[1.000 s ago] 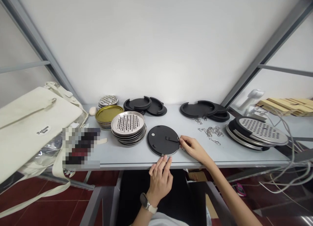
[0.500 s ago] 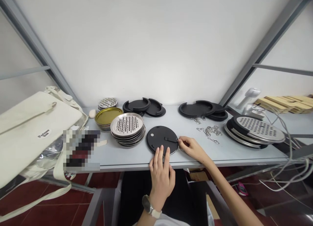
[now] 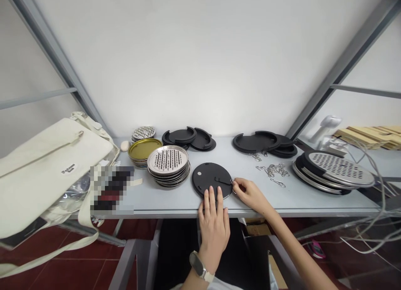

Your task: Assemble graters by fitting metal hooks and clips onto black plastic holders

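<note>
A round black disc (image 3: 208, 177) lies flat near the table's front edge, with a pale dot, small slots and a thin strip on its face. My left hand (image 3: 214, 223) rests on its near edge, fingers stretched out flat. At the disc's right edge, my right hand (image 3: 252, 194) pinches a small metal wire hook (image 3: 232, 182); the fingers partly cover it. Several similar wire hooks (image 3: 275, 170) lie loose to the right. Left of the disc stands a stack of round metal graters (image 3: 167, 160), beside a gold-coloured round lid (image 3: 145, 148) on another stack.
Black ring-shaped holders (image 3: 180, 135) lie along the wall, with more black holders (image 3: 255, 142) at the back right. A stack of perforated grater discs (image 3: 340, 166) stands at the right. A cream bag (image 3: 53, 164) fills the left end; white cables (image 3: 376, 189) hang at the right.
The whole view has shifted slightly, so things appear a little farther right. My hands keep almost the same places on the disc and the hook.
</note>
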{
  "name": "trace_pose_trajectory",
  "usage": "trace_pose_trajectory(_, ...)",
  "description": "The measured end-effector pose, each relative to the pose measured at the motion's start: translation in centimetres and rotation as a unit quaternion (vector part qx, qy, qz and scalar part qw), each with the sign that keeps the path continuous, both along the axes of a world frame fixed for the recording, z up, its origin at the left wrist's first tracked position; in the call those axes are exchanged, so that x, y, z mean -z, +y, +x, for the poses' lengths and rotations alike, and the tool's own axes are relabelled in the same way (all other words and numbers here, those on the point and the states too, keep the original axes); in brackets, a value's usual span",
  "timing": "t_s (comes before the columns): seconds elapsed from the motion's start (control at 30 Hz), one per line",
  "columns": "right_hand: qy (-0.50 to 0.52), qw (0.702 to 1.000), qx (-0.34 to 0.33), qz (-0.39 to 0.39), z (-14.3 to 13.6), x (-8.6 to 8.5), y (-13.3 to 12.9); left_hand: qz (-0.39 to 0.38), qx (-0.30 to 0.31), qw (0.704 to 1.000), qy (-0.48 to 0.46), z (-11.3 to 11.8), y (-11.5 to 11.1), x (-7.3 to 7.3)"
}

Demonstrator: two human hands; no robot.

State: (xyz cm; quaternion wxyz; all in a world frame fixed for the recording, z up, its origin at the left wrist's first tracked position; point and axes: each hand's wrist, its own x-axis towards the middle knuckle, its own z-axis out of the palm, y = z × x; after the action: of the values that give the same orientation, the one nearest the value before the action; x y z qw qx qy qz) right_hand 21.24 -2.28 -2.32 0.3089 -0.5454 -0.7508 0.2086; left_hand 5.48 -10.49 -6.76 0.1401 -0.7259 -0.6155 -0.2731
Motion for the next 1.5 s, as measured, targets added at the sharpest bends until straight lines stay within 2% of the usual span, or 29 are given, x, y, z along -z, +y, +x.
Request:
trace_pose_trajectory(0.27, 0.060, 0.997, -0.036, -0.045, 1.0, 0.3, 0.0, 0.002, -0.009, 1.000, 0.002, 0.1, 0.1, -0.1)
trace_pose_trajectory(0.5, 0.051, 0.998, -0.029, -0.007, 1.0, 0.4, 0.2, 0.003, -0.027, 1.000, 0.014, 1.6, 0.0, -0.2)
trace_pose_trajectory(0.67, 0.040, 0.999, -0.007, 0.023, 0.9, 0.6, 0.4, 0.015, -0.026, 0.999, 0.032, 2.7, -0.2, -1.1)
trace_pose_trajectory(0.9, 0.027, 0.998, 0.032, 0.041, 0.3, 0.5, 0.3, 0.005, -0.006, 0.999, 0.031, 1.5, 0.2, -2.6)
trace_pose_trajectory(1.0, 0.027, 0.998, 0.043, 0.040, 0.2, 0.5, 0.2, 0.022, 0.002, 1.000, 0.002, 1.2, 0.5, -2.0)
trace_pose_trajectory(1.27, 0.054, 0.998, 0.024, 0.008, 0.7, 0.4, 0.1, 0.067, 0.012, 0.997, -0.026, 1.5, 0.8, 1.9)
trace_pose_trajectory(1.37, 0.065, 0.998, 0.022, 0.003, 0.7, 0.6, 0.2, 0.076, 0.011, 0.997, -0.019, 1.7, 0.9, 2.3)
trace_pose_trajectory(1.5, 0.074, 0.997, 0.019, 0.000, 0.8, 0.8, 0.2, 0.074, 0.004, 0.997, -0.009, 1.7, 1.0, 2.0)
